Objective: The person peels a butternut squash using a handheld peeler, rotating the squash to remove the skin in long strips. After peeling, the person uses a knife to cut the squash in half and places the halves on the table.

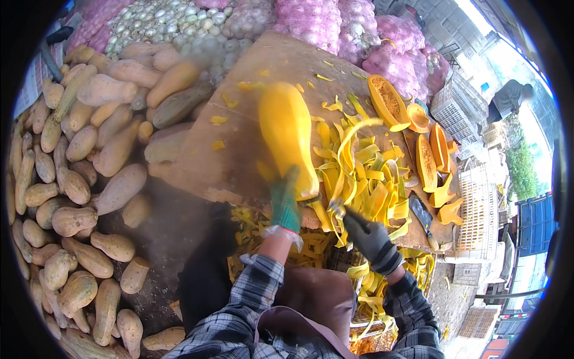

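A peeled yellow squash (284, 125) stands nearly upright over the wooden board (233, 157). My left hand (286, 206), in a green glove, grips its lower left side. My right hand (370, 240), in a dark grey glove, is closed around a peeler (336, 207), whose form is partly blurred. The tool is just right of the squash's lower end, with a long strip of peel at its head. A heap of yellow peel strips (372, 179) covers the board beside it. Farther right lies a wide-bladed knife (420, 213).
Halved squashes (388, 101) and cut squash pieces (426, 164) lie along the board's right side. Unpeeled squashes (80, 184) pile up at left. Mesh onion sacks (309, 24) line the back. White plastic crates (477, 211) stand at right; a person (509, 98) is in the distance.
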`<action>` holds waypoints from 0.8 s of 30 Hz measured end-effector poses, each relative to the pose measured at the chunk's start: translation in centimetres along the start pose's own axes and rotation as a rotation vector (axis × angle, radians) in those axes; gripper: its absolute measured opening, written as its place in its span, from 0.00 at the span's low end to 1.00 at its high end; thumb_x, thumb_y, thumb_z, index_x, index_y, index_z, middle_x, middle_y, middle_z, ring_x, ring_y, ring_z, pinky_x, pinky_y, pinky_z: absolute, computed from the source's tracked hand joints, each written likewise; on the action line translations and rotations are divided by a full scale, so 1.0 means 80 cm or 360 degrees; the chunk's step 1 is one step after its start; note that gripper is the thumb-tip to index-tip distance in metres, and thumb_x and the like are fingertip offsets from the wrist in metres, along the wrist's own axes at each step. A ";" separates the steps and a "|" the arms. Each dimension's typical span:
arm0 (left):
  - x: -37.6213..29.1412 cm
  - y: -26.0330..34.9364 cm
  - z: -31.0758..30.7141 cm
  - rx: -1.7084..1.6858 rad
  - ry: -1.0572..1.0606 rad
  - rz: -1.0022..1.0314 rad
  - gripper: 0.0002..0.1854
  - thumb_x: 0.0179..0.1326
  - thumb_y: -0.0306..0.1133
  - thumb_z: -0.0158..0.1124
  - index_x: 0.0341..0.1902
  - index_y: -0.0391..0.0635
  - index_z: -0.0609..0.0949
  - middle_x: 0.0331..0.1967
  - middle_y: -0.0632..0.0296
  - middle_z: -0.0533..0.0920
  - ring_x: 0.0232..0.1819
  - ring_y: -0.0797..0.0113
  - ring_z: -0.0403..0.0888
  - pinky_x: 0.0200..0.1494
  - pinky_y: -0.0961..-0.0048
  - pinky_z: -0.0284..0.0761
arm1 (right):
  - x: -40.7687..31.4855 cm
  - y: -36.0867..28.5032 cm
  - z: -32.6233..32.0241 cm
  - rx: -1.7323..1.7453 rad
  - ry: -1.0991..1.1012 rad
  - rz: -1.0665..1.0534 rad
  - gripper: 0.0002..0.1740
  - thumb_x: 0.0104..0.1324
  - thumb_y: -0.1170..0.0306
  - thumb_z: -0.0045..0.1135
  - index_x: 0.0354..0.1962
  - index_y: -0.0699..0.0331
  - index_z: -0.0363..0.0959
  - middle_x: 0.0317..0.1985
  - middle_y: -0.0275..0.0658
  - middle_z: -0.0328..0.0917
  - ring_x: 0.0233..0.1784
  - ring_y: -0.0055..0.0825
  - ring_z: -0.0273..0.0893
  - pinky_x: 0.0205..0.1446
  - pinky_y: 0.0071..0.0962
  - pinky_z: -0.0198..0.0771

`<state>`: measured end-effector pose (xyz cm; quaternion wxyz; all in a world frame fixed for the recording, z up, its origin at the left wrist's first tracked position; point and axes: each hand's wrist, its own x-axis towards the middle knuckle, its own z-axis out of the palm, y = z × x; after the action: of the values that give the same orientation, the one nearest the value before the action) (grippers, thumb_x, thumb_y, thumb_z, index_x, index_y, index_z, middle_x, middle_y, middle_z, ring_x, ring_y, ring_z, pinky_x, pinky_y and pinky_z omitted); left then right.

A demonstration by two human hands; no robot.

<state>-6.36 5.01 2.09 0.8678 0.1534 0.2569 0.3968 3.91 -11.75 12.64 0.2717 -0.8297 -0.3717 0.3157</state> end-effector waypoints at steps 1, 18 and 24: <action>-0.004 -0.008 0.002 0.0034 0.0046 -0.0005 0.27 0.67 0.45 0.66 0.65 0.47 0.74 0.56 0.60 0.78 0.57 0.61 0.79 0.52 0.55 0.83 | 0.008 -0.010 -0.006 0.0055 0.0144 0.0027 0.29 0.72 0.52 0.57 0.65 0.57 0.72 0.32 0.48 0.85 0.38 0.32 0.86 0.42 0.32 0.76; -0.005 -0.041 -0.006 0.0160 0.0083 0.0243 0.23 0.75 0.40 0.55 0.66 0.37 0.73 0.62 0.54 0.76 0.62 0.62 0.76 0.66 0.63 0.75 | 0.199 -0.106 0.013 -0.0812 0.0312 -0.0760 0.21 0.75 0.51 0.46 0.56 0.54 0.71 0.28 0.56 0.81 0.34 0.59 0.81 0.39 0.52 0.77; -0.001 -0.040 -0.003 0.0047 0.0009 0.0134 0.30 0.78 0.54 0.48 0.71 0.44 0.69 0.64 0.58 0.75 0.63 0.63 0.75 0.59 0.57 0.79 | -0.014 -0.029 -0.026 -0.0403 -0.0245 -0.0145 0.27 0.74 0.53 0.54 0.64 0.56 0.73 0.26 0.48 0.83 0.28 0.43 0.84 0.34 0.39 0.77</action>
<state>-4.61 2.94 0.40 0.8472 0.1756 0.2585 0.4296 3.76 -11.75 15.94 0.1496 -0.8129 -0.4654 0.3165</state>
